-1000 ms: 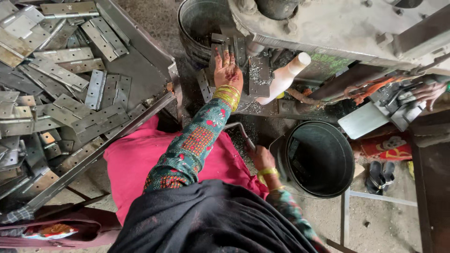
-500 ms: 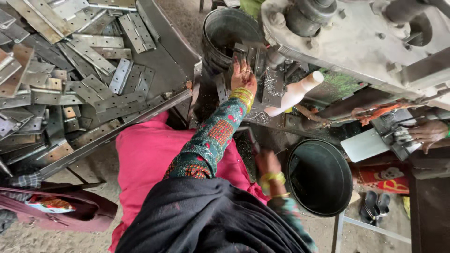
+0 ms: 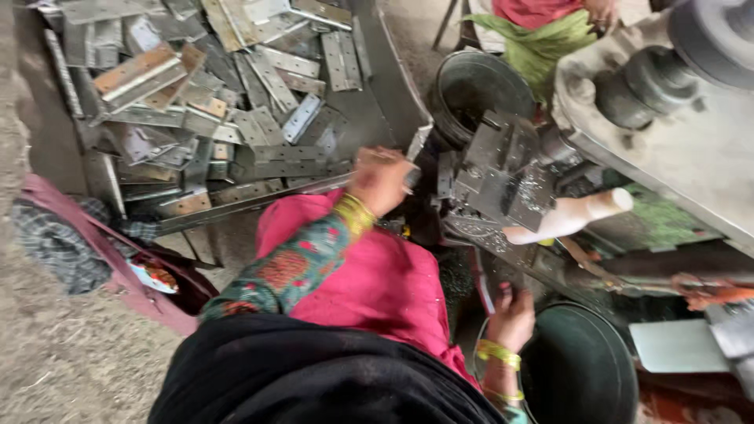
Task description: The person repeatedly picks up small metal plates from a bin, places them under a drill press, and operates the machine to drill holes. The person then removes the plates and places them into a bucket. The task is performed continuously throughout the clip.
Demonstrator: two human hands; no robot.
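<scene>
My left hand (image 3: 381, 179) has pulled back from the press (image 3: 503, 169) toward the tray (image 3: 385, 63) of hinge plates (image 3: 259, 86), fingers curled on what may be one plate, while my right hand (image 3: 510, 314) rests half-open by the bucket (image 3: 581, 369).

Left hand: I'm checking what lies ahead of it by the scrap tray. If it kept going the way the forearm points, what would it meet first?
The left hand points up and right, toward the machine. Most likely it meets the grey metal block of the press first, with the dark bucket just behind; depth is hard to judge here.
</scene>
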